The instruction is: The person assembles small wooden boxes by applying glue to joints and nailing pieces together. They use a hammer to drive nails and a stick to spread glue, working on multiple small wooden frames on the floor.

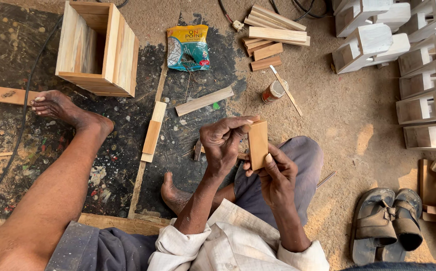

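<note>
A person seated on the floor holds a small wooden block upright at centre frame, its long axis running up and down. The left hand pinches its top corner, while the right hand clasps its lower edge from below. An open wooden box sits upper left.

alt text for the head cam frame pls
Both hands, left hand and right hand, hold a small wooden block above the lap of a person seated on a sandy floor. An open wooden box lies nearby.
</note>
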Available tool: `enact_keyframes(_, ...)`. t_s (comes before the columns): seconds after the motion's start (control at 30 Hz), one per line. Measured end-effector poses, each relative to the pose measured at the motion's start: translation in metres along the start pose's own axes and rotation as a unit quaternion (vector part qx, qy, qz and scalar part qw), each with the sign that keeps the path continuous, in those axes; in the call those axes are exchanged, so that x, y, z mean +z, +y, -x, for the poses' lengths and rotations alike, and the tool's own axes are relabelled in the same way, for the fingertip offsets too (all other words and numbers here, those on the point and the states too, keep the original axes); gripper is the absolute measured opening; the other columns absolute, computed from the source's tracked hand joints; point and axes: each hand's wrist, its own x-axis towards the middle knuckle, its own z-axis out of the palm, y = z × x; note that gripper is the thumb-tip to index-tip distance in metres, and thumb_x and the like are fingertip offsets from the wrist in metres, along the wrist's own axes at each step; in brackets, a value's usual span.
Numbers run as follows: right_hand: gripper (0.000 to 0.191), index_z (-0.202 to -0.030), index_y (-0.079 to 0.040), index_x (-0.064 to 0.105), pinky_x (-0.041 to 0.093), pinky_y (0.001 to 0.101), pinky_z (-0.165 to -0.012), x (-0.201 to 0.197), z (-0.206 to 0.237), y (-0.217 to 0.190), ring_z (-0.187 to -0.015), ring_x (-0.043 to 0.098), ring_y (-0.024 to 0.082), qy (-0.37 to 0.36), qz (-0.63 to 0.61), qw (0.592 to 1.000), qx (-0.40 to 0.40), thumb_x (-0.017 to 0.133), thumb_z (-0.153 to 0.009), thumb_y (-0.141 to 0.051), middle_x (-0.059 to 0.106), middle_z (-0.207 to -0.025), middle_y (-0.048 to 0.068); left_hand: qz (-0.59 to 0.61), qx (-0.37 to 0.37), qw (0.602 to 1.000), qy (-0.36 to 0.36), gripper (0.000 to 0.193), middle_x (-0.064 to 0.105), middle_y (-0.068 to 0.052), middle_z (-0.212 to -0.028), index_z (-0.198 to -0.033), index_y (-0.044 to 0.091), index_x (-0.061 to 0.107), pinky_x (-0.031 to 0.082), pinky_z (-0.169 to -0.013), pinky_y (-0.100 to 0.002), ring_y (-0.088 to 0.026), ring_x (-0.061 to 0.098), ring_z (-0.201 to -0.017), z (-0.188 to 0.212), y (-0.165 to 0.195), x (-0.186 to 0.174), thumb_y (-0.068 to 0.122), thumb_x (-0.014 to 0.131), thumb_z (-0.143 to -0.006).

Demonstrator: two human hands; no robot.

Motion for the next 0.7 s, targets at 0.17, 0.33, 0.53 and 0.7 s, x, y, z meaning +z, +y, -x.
enact_keyframes(0.17,0.036,-0.14,0.013,0.054,0.067,0.045,-0.081,0.004,0.003,0.004,-0.097,0.076,0.036,-0.004,-0.001,0.999,-0.033,0.055,-0.11,-0.006,0.07,-0.114,0.029,0.105,-0.12,0.984,0.073,0.018,0.077,-0.019,-0.093,-0.107,0.003,0.069,0.069,-0.076,-0.036,-0.021,0.079,-0.085,0.003,0.002,-0.003,0.019,0.062,-0.111)
enact_keyframes(0.33,0.034,-0.138,0.011,0.057,0.065,0.0438,-0.086,0.009,-0.003,0.004,-0.103,0.075,0.035,0.008,0.014,0.998,-0.059,0.054,-0.11,-0.008,0.071,-0.115,0.028,0.026,-0.053,0.996,-0.067,0.03,0.078,-0.014,-0.108,-0.119,0.005,0.071,0.067,-0.083,-0.037,-0.021,0.079,-0.1,-0.006,0.001,-0.001,0.029,0.056,-0.108)
enact_keyframes(0.53,0.03,-0.131,0.007,0.062,0.065,0.0467,-0.097,-0.006,-0.011,0.02,-0.111,0.073,0.033,-0.04,0.063,0.996,-0.056,0.063,-0.103,-0.003,0.07,-0.121,0.021,0.036,-0.136,0.99,0.001,0.021,0.079,-0.012,-0.098,-0.11,0.005,0.075,0.07,-0.073,-0.039,-0.022,0.079,-0.088,0.002,-0.003,-0.001,0.022,0.065,-0.103)
enact_keyframes(0.7,0.033,-0.125,0.005,0.066,0.059,0.0405,-0.095,-0.039,-0.031,0.047,-0.105,0.067,0.026,-0.076,0.304,0.947,-0.066,0.078,-0.094,0.004,0.069,-0.112,0.016,0.077,-0.161,0.984,0.011,0.022,0.079,-0.013,-0.088,-0.105,0.003,0.077,0.066,-0.073,-0.038,-0.023,0.077,-0.079,0.004,-0.013,-0.011,0.021,0.066,-0.11)
